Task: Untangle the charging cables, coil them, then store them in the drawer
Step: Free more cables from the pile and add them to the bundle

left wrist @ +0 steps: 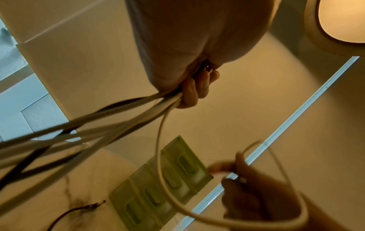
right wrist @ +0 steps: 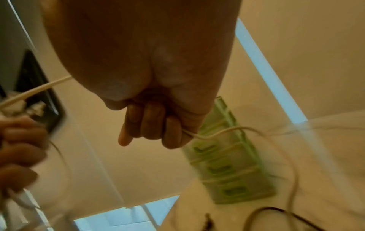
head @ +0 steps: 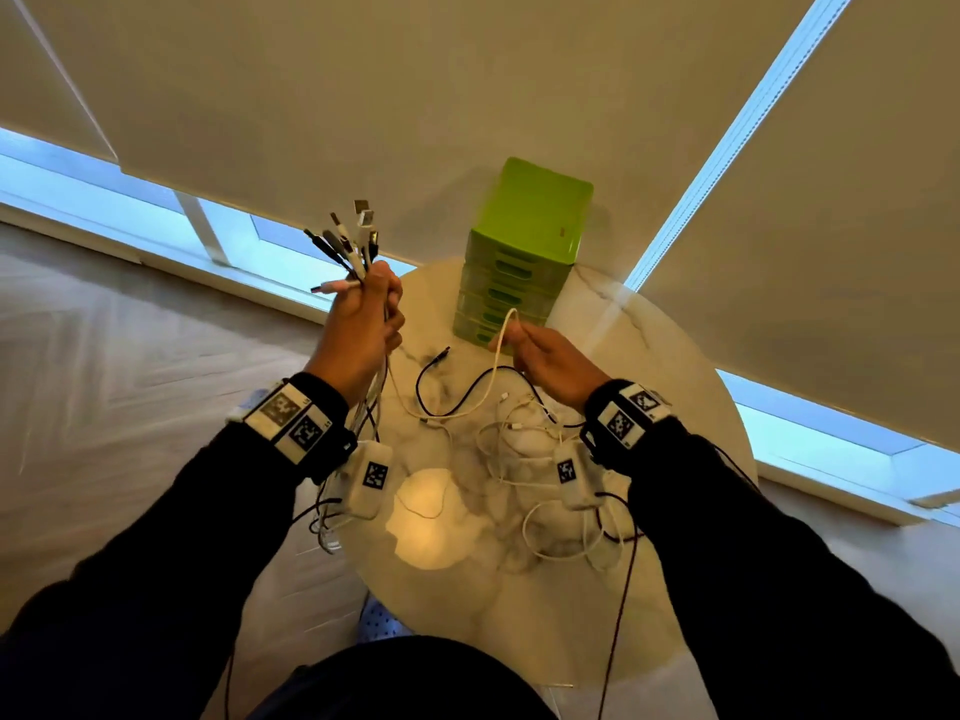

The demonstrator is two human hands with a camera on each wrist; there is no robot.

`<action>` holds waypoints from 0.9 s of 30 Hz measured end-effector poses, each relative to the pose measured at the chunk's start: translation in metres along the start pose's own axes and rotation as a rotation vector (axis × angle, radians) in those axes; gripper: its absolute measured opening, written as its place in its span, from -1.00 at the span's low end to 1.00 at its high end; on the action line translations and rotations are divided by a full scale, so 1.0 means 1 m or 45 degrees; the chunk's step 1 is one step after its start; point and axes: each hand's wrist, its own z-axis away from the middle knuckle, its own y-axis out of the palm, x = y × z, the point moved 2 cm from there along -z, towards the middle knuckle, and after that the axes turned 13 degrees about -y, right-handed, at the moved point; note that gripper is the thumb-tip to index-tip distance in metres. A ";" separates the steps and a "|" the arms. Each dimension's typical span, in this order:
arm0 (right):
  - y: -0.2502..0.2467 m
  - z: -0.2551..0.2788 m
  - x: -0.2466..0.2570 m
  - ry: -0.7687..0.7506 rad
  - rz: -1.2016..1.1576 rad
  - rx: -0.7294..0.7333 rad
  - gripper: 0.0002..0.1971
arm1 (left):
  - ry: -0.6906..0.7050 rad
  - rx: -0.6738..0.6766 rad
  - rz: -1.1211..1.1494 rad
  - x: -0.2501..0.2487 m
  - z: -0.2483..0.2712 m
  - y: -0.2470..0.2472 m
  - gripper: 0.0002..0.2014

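Left hand [head: 363, 324] is fisted around a bunch of charging cables [head: 347, 241], plug ends fanning up out of the fist, the rest trailing down off the table [head: 691, 387] edge where the wrist gear hides them. Middle of the marble top: a loose black cable [head: 441, 376] plus a white tangle, hard to count. Right hand [head: 550, 361] has fingers curled on one white cable [head: 501, 335], looped up. Behind it, the green drawer unit [head: 519, 252], drawers all closed; both wrist views are pretty blurry.
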 end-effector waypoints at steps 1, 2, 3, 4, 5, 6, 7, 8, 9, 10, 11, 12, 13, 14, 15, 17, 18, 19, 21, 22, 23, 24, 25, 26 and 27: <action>0.005 -0.012 0.015 -0.032 -0.111 -0.010 -0.54 | -0.003 0.008 -0.001 0.003 0.000 -0.005 -0.63; 0.009 -0.024 0.028 -0.065 -0.210 -0.024 -0.55 | -0.006 0.011 0.001 0.005 0.001 -0.009 -0.63; 0.015 -0.034 0.041 -0.098 -0.296 -0.032 -0.56 | -0.010 -0.003 0.012 0.006 0.002 -0.016 -0.64; 0.023 -0.045 0.052 -0.133 -0.368 -0.023 -0.58 | -0.013 -0.030 0.038 0.005 0.003 -0.025 -0.65; 0.031 -0.055 0.060 -0.168 -0.433 -0.001 -0.59 | -0.010 -0.062 0.065 0.003 0.003 -0.034 -0.65; 0.042 -0.065 0.070 -0.185 -0.490 0.055 -0.61 | -0.001 -0.106 0.095 0.001 0.005 -0.046 -0.66; 0.054 -0.072 0.078 -0.184 -0.524 0.122 -0.59 | 0.011 -0.147 0.112 -0.002 0.006 -0.057 -0.67; 0.068 -0.079 0.086 -0.187 -0.528 0.210 -0.56 | 0.023 -0.199 0.115 -0.006 0.008 -0.070 -0.68; 0.086 -0.088 0.090 -0.203 -0.473 0.309 -0.54 | 0.032 -0.266 0.109 -0.008 0.011 -0.085 -0.69; 0.104 -0.095 0.093 -0.244 -0.341 0.407 -0.53 | 0.035 -0.326 0.088 -0.012 0.014 -0.098 -0.70; 0.125 -0.102 0.096 -0.336 -0.160 0.503 -0.55 | 0.038 -0.390 0.073 -0.014 0.019 -0.113 -0.70; 0.141 -0.108 0.098 -0.423 0.015 0.565 -0.57 | 0.042 -0.429 0.060 -0.016 0.022 -0.125 -0.71; 0.157 -0.114 0.100 -0.479 0.098 0.608 -0.59 | 0.049 -0.462 0.055 -0.018 0.026 -0.137 -0.70; 0.175 -0.121 0.103 -0.483 0.076 0.657 -0.61 | 0.059 -0.500 0.062 -0.019 0.031 -0.151 -0.70; 0.188 -0.126 0.104 -0.476 0.055 0.684 -0.63 | 0.070 -0.527 0.072 -0.019 0.034 -0.163 -0.69; 0.214 -0.136 0.105 -0.464 0.099 0.697 -0.65 | 0.079 -0.563 0.116 -0.016 0.041 -0.185 -0.70; 0.226 -0.140 0.101 -0.441 0.128 0.702 -0.66 | 0.079 -0.568 0.138 -0.013 0.044 -0.194 -0.70; 0.241 -0.143 0.095 -0.390 0.142 0.718 -0.66 | 0.074 -0.576 0.160 -0.009 0.047 -0.205 -0.70; 0.265 -0.141 0.073 -0.254 0.197 0.799 -0.69 | 0.048 -0.591 0.189 0.000 0.052 -0.218 -0.72; 0.274 -0.136 0.060 -0.181 0.258 0.872 -0.64 | 0.028 -0.602 0.187 0.005 0.054 -0.223 -0.72; 0.281 -0.130 0.048 -0.098 0.329 0.961 -0.52 | 0.004 -0.621 0.176 0.011 0.056 -0.229 -0.73; 0.282 -0.122 0.037 -0.012 0.385 1.031 -0.38 | -0.017 -0.632 0.151 0.016 0.056 -0.231 -0.73; 0.283 -0.115 0.028 0.052 0.430 1.079 -0.28 | -0.034 -0.643 0.127 0.021 0.056 -0.235 -0.73; 0.283 -0.111 0.022 0.084 0.461 1.101 -0.23 | -0.051 -0.654 0.115 0.026 0.056 -0.238 -0.74; 0.282 -0.107 0.017 0.083 0.478 1.098 -0.21 | -0.064 -0.660 0.108 0.030 0.055 -0.240 -0.74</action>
